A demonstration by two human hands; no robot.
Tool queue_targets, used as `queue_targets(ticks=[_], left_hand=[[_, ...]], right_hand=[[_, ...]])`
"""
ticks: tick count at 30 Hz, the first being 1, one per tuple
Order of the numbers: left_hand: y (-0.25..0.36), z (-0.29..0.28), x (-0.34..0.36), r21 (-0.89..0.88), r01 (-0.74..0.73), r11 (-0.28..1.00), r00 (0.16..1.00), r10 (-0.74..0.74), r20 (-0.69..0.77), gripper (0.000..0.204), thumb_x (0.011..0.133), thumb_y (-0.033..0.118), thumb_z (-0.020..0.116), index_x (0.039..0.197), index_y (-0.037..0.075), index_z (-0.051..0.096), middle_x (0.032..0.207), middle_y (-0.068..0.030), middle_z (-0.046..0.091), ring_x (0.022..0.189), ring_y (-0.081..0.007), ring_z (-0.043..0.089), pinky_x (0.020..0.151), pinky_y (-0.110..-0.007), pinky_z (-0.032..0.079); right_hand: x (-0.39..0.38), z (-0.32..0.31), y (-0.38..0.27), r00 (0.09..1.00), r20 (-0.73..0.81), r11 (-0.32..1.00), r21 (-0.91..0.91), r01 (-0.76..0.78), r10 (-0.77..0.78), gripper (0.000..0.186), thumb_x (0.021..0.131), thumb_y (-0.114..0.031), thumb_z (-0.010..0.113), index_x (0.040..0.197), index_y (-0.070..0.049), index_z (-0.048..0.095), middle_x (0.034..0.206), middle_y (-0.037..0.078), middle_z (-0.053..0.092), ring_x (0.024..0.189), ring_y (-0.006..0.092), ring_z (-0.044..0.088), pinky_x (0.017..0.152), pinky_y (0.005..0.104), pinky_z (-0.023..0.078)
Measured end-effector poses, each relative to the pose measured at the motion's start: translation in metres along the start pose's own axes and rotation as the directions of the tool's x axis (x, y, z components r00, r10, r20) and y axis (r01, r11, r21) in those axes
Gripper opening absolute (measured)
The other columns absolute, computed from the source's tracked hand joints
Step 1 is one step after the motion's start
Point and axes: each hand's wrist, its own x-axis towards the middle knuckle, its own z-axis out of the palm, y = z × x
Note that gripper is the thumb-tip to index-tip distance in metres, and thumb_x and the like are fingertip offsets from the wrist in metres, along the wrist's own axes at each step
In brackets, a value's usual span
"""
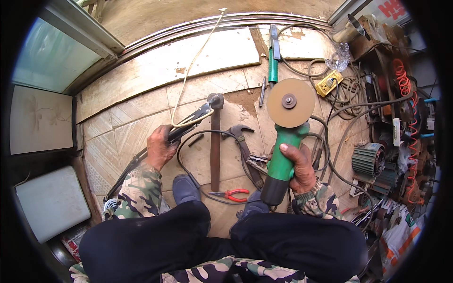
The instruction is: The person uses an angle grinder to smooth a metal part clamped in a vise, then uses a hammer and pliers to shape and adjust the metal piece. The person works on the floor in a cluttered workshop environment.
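Observation:
My right hand [302, 167] is closed around the green body of an angle grinder [289, 141]. Its round tan disc [302, 106] faces up, pointing away from me. In my closed left hand [159, 147] is a bundle of black, jointed metal rods [191, 119], with a pale cord [188, 70] looped by it. Between my hands, a long-handled hammer [215, 151] lies on the tiles, its heavy head at the far end. Beside it rest a claw hammer [244, 148] and red-handled pliers [237, 195]. A metal clamp [257, 160] is partly hidden by the grinder.
Beyond the disc lies a green-handled welding electrode holder [273, 66]. Coiled cables [347, 101] and a yellow power strip [329, 84] sit at the right, near an electric motor [368, 159] and a red coiled hose [411, 127]. Pale boards [165, 66] line the door sill.

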Motion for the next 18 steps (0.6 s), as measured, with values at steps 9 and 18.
queue_targets(ticks=[9, 18], left_hand=[[0.029, -0.024, -0.007, 0.036, -0.023, 0.999, 0.992, 0.028, -0.124, 0.052, 0.076, 0.021, 0.090, 0.116, -0.002, 0.065, 0.110, -0.0206, 0.065, 0.099, -0.0360, 0.066, 0.090, -0.043, 0.056], [0.163, -0.031, -0.002, -0.706, -0.224, 0.672, 0.887, 0.441, 0.138, 0.048, 0.080, 0.019, 0.089, 0.120, 0.002, 0.067, 0.107, -0.0140, 0.068, 0.086, -0.0230, 0.071, 0.077, -0.034, 0.061]], right_hand=[[0.011, 0.007, 0.004, 0.998, -0.058, 0.997, 0.078, 0.024, -0.019, 0.045, 0.089, -0.031, 0.076, 0.111, 0.004, 0.059, 0.090, 0.015, 0.068, 0.078, 0.0253, 0.072, 0.072, 0.0386, 0.063], [0.043, -0.008, -0.010, 0.991, -0.127, 0.889, 0.448, 0.093, -0.039, 0.047, 0.090, -0.034, 0.076, 0.112, 0.002, 0.054, 0.088, 0.019, 0.067, 0.077, 0.0328, 0.072, 0.073, 0.0447, 0.064]])
